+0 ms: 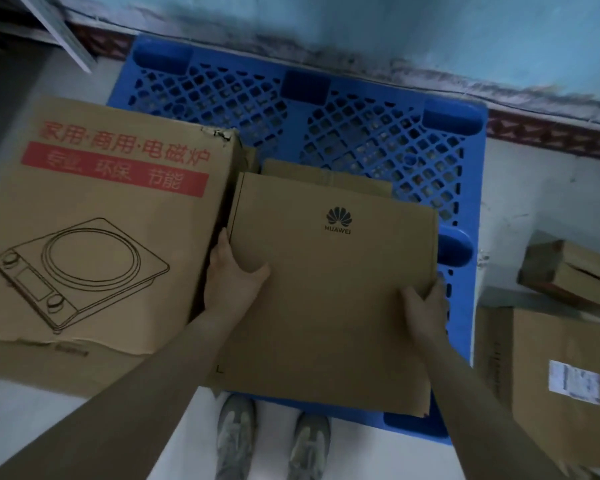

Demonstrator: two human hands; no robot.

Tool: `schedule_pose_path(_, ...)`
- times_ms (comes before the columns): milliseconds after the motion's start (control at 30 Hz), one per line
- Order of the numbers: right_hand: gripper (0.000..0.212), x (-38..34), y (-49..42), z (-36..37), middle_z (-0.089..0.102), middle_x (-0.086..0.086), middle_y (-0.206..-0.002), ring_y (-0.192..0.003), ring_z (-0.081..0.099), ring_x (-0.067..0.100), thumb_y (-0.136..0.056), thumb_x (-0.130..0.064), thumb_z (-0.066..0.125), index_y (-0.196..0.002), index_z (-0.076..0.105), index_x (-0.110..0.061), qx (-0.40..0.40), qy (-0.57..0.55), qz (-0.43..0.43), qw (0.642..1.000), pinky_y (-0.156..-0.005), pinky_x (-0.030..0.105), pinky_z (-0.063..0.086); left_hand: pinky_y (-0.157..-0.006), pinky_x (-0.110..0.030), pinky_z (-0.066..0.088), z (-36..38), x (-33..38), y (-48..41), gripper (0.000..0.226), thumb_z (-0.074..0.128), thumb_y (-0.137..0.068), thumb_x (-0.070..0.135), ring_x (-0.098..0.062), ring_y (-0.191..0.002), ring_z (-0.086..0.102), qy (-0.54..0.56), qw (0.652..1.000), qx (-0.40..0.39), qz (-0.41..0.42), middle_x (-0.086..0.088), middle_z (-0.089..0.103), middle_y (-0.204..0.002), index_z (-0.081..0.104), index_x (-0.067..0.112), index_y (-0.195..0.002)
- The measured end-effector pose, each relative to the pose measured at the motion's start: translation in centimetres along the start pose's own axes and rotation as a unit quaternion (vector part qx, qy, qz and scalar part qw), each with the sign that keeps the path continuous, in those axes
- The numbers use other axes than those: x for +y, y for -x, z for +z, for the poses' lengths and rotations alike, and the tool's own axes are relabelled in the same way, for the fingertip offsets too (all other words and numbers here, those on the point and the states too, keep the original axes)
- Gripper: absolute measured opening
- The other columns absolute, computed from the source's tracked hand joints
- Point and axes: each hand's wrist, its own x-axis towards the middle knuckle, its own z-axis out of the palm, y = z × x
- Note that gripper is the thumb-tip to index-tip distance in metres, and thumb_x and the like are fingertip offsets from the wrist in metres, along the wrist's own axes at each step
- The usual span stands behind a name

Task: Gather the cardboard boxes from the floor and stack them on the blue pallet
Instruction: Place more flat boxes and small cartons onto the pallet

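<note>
**Left grip** (234, 275): clamped on the left edge of the flat Huawei box (329, 289). Thumb over the top face, fingers hidden beneath.

**Right grip** (425, 306): clamped on the right edge of the same box. Thumb on top, fingers curled round the edge.

**Between the grips:** box held level, logo side up, over the near part of the blue pallet (361, 133). Set down or held clear: cannot tell. Near edge overhanging the pallet rim.

**Beyond the grips:** smaller plain carton (326, 176), partly covered by the held box's far edge.

**Just left of the left grip:** large induction-cooker box (94, 220), top corner torn, very close to the left wrist.

**Right of the right grip:** labelled box (568, 368) and darker box (575, 271) on the floor (534, 202), off the pallet, not yet gathered.

**Hazards, as judged:**
- Left fingers pinched against the cooker box if lowered without clearance.
- Tipping off the near rim if released with this overhang.
- Uneven seating, half on the smaller carton and half on the lattice, giving a slanted base for later boxes.
- Sagging of thin card if let go one-handed.
</note>
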Motion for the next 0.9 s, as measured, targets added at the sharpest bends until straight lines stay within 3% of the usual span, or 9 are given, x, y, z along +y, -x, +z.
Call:
schedule_pose_path(200, 0.082, 1.3, -0.7, 2.6, 0.016, 0.008, -0.163, -0.145, 0.026, 0.033, -0.094, -0.035, 0.051, -0.157, 0.001, -0.022, -0.016, -0.027, 0.035, 0.999, -0.115, 0.054, 0.028, -0.117, -0.037, 0.025, 1.2, -1.9, -1.6, 0.106, 0.078, -0.073, 0.035, -0.022, -0.143, 0.028, -0.006, 1.0, 0.015, 0.005, -0.007, 0.027, -0.156, 0.01, 0.017, -0.153)
schedule_pose_path(367, 0.083, 1.9, -0.1, 3.5, 0.019, 0.008, -0.162, -0.142, 0.03, 0.032, -0.092, -0.03, 0.052, -0.158, 0.002, -0.021, -0.021, -0.037, 0.039, 0.998, -0.113, 0.052, 0.031, -0.119, -0.039, 0.016, 2.0, -2.3, -1.2, 0.106, 0.072, -0.079, 0.036, -0.023, -0.148, 0.013, -0.051, 0.999, -0.001, -0.008, -0.006, 0.008, -0.161, -0.002, 0.018, -0.154)
schedule_pose_path(500, 0.08, 2.5, -0.2, 3.3, 0.024, 0.008, -0.16, -0.142, 0.032, 0.032, -0.094, -0.028, 0.055, -0.157, 0.007, -0.02, -0.037, -0.029, 0.035, 0.998, -0.113, 0.05, 0.032, -0.118, -0.041, 0.021, 2.6, -2.4, -0.8, 0.106, 0.07, -0.081, 0.036, -0.026, -0.147, 0.014, -0.079, 0.996, -0.026, -0.014, 0.0, -0.002, -0.162, -0.006, 0.018, -0.153)
schedule_pose_path(633, 0.073, 2.8, 0.1, 3.6, 0.026, 0.008, -0.158, -0.141, 0.032, 0.029, -0.097, -0.016, 0.054, -0.156, 0.012, -0.017, -0.039, -0.033, 0.008, 0.999, -0.111, 0.039, 0.031, -0.111, -0.033, 0.026, 4.1, -1.1, 0.6, 0.1, 0.067, -0.087, 0.029, -0.021, -0.146, 0.014, -0.031, 0.995, -0.099, -0.006, 0.004, -0.01, -0.161, -0.008, 0.024, -0.153)
schedule_pose_path(767, 0.075, 2.8, 0.5, 3.7, 0.023, 0.007, -0.16, -0.144, 0.029, 0.027, -0.097, -0.016, 0.055, -0.157, 0.01, -0.018, -0.038, -0.045, 0.001, 0.998, -0.115, 0.041, 0.028, -0.117, -0.04, 0.02, 5.9, 0.0, 1.1, 0.099, 0.068, -0.085, 0.034, -0.023, -0.148, 0.003, -0.023, 0.991, -0.134, 0.011, 0.003, -0.008, -0.161, -0.004, 0.025, -0.153)
schedule_pose_path(900, 0.074, 2.2, 0.7, 3.2, 0.025, 0.004, -0.16, -0.143, 0.032, 0.026, -0.096, -0.022, 0.055, -0.157, 0.012, -0.02, -0.048, -0.08, 0.003, 0.996, -0.115, 0.042, 0.031, -0.117, -0.038, 0.02, 5.5, 0.3, 0.7, 0.088, 0.066, -0.087, 0.031, -0.021, -0.147, 0.008, -0.006, 0.993, -0.11, 0.038, 0.005, 0.0, -0.16, 0.008, 0.024, -0.153)
